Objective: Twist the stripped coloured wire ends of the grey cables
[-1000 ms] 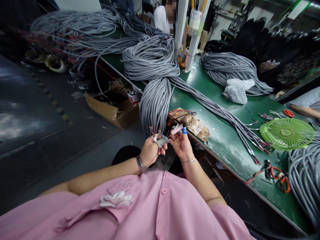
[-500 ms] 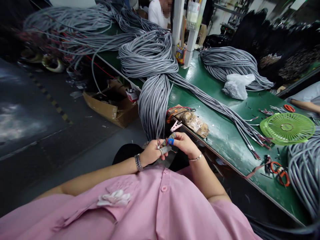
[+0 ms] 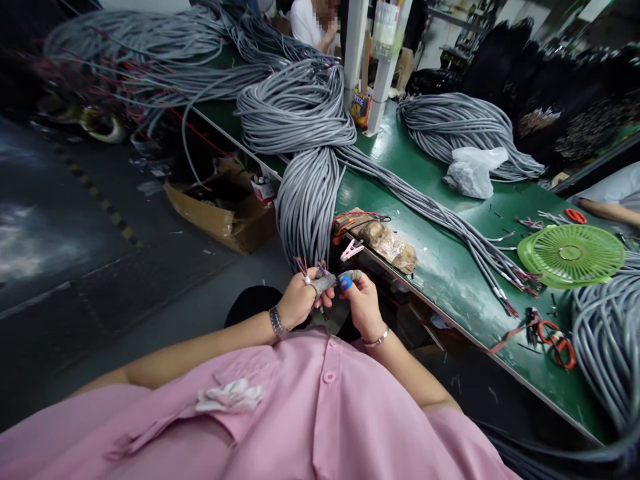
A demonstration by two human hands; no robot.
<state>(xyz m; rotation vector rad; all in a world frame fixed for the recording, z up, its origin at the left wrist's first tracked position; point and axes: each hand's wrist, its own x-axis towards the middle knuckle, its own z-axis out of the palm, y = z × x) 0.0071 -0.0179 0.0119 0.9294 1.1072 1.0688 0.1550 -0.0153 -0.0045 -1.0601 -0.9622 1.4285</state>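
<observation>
My left hand is closed around the stripped ends of grey cables, with thin coloured wires sticking up past its fingers. Grey wrapping covers its thumb. Close by on the right, my right hand is pinched, with blue and greyish wrapping on its fingertips. Anything between those fingertips is too small to make out. Just beyond both hands, a thick bundle of grey cables hangs over the table's edge.
Beside the bundle, a pink clip and a tape-wrapped block sit at the edge of the green table. Farther right are a green fan and orange-handled scissors. A cardboard box stands left. Another person's arm shows at right.
My right hand has drawn slightly away from my left and turned lower. The coloured wires now stand out more clearly above my left hand, which has shifted a little left.
</observation>
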